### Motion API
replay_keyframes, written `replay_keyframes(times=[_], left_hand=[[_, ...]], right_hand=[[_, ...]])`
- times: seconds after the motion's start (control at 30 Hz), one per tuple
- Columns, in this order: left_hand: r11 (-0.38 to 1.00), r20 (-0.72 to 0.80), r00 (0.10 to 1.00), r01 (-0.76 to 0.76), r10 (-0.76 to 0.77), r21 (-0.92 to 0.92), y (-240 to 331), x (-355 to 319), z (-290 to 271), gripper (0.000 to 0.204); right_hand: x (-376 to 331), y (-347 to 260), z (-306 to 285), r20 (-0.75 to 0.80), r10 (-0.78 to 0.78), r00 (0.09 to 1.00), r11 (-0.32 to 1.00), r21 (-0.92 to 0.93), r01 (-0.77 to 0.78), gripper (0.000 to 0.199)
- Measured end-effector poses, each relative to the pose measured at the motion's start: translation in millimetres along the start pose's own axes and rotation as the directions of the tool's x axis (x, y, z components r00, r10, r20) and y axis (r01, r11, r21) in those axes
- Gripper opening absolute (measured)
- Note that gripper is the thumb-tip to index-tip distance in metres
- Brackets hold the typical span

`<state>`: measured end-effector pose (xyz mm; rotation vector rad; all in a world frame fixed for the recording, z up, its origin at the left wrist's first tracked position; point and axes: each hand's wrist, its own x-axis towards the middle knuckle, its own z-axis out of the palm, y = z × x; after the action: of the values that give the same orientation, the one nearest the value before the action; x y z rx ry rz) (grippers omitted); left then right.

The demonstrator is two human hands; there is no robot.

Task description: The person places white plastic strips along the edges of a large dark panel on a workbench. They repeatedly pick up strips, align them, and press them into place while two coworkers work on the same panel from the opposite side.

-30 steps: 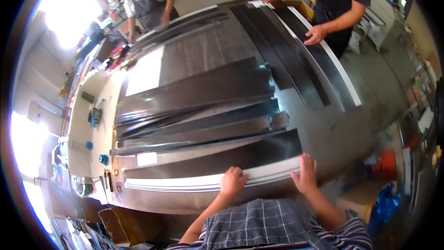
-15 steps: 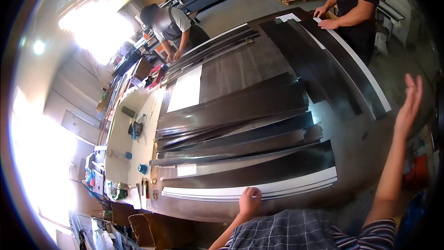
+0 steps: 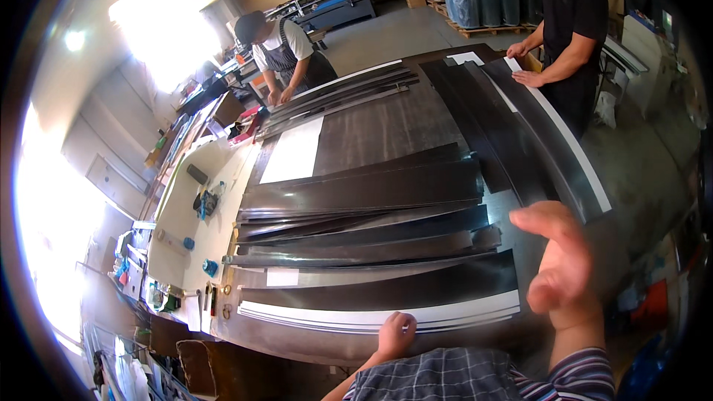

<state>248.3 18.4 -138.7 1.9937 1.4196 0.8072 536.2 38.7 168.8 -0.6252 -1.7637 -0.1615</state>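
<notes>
Fingers of your left hand are curling down onto the near edge of the long black sheet w/ white backing strip; fingertips are pressing on the white edge, thumb side is tucked under or behind it, so you cannot tell whether it is a true pinch or just a press. That sheet is lying flat directly ahead of those fingers, running left-right along the near edge of the big dark worktable.

Your right hand is hovering in the air, blurred, fingers loosely spread and half-bent, grasping nothing. It is sitting above the right end of the same sheet, not touching it.

Beyond your left fingertips, more black strips are lying stacked and fanned, overlapping each other, w/ a small white patch between two of them. Farther out from the fingers, a white rectangular sheet is lying flat on the table.

Up and right of your right fingers, long black strips w/ a white edge are running away across the table; a second person in a black shirt is resting both hands on their far end. At the far-left corner, a third person in an apron is bending over another bundle of strips.

Left of your left fingers, a pale side bench is holding small tools; details are too small to tell.
</notes>
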Motion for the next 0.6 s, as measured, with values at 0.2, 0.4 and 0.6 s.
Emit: replay_keyframes(times=[0.2,0.4,0.6], left_hand=[[0.997,0.035,0.996,-0.081,0.081,0.001,0.9,-2.1,-8.5,0.005],[1.000,0.002,1.000,-0.021,0.021,-0.015,7.9,-2.7,4.9,0.005],[0.998,0.006,0.999,-0.033,0.033,-0.053,11.7,-2.8,4.3,0.004]], right_hand=[[38.6,-57.2,1.8,-0.239,-0.048,0.970,0.948,0.295,0.120,0.027],[9.4,-63.5,-21.7,-0.378,-0.195,0.905,0.671,0.621,0.404,0.021],[4.4,-62.6,-28.6,-0.437,-0.196,0.878,0.579,0.671,0.463,0.022]])
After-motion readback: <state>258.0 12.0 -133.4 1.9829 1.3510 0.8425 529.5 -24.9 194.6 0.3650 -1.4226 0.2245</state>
